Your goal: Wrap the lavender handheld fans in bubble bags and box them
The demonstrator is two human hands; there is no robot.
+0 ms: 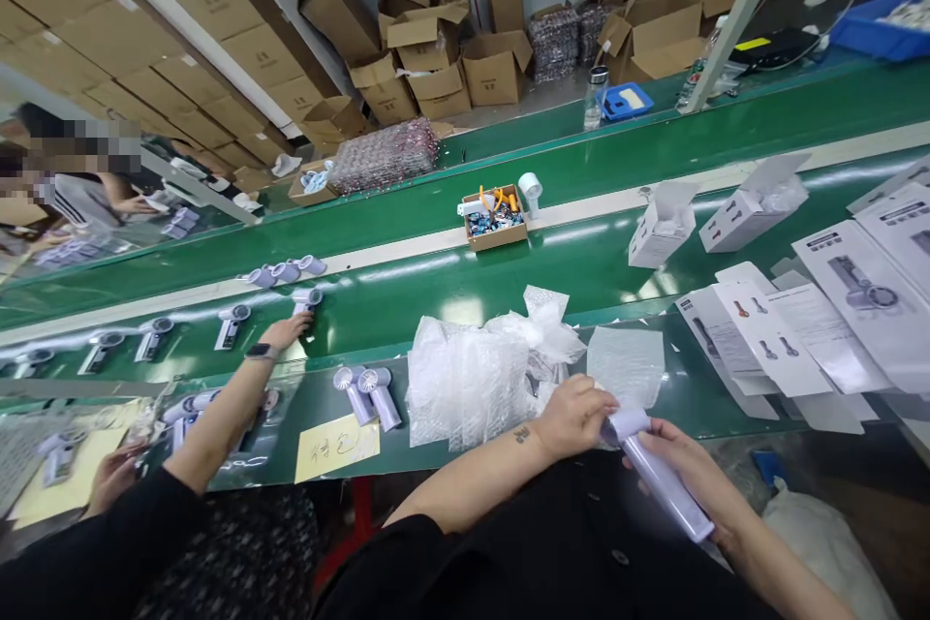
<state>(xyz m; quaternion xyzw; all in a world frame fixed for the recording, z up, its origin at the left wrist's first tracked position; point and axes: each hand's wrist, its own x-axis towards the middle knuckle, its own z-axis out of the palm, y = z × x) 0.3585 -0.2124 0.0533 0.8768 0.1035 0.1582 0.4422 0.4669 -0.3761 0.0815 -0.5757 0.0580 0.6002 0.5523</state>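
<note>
Crossing conveyor (407, 295): green belt with a pale rail (581, 210) along it; open belt stretches between the co-worker's hand (292, 329) at left and the white cartons (660, 234) at right.
Workbench (683, 407): dark green, along the belt's near side; its front edge runs just before the person's dark top (552, 542).
Printed cartons (857, 291): crowded at right, flaps reaching near the front edge, little room among them.
Bubble wrap (465, 378): heaped mid-bench, filling most of its depth.
Parts box (501, 238): across the belt, beside the rail.
Paired fans (387, 407): just left of the wrap, above a yellow note (338, 450) that meets the front edge.
Handheld fan (661, 482): pale lilac, tilted, held between both hands at the bench's front edge, handle pointing down-right.
Right hand (694, 470): wrapped around its handle.
Left hand (577, 417): fingertips pinching its head.
</note>
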